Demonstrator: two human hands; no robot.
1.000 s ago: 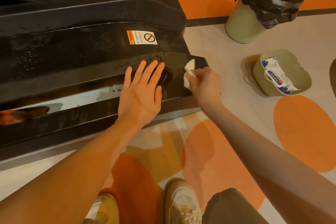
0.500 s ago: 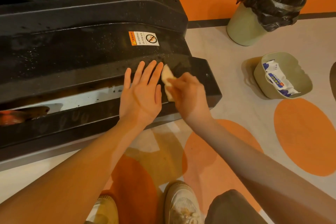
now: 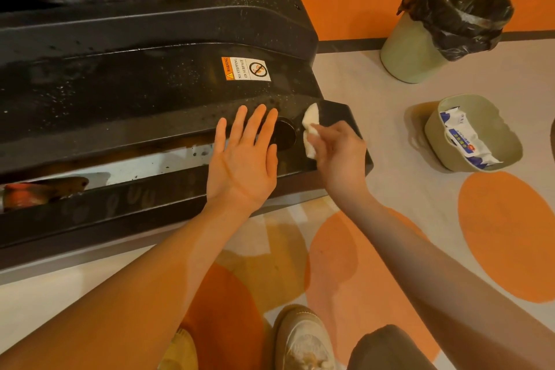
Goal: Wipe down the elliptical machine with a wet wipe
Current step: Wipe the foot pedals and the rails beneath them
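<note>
Left hand (image 3: 243,165) flat, fingers straight, on elliptical machine (image 3: 120,93), right hand (image 3: 339,156) pinching wet wipe (image 3: 310,129)

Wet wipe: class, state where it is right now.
In the head view, the wet wipe is pinched in the right hand, against the machine's black end, right of the left hand.

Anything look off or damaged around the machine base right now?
Only the small green basket on the floor: it is tipped toward the camera with a wipes pack inside. The black base shows specks and smudges, no visible damage.
</note>
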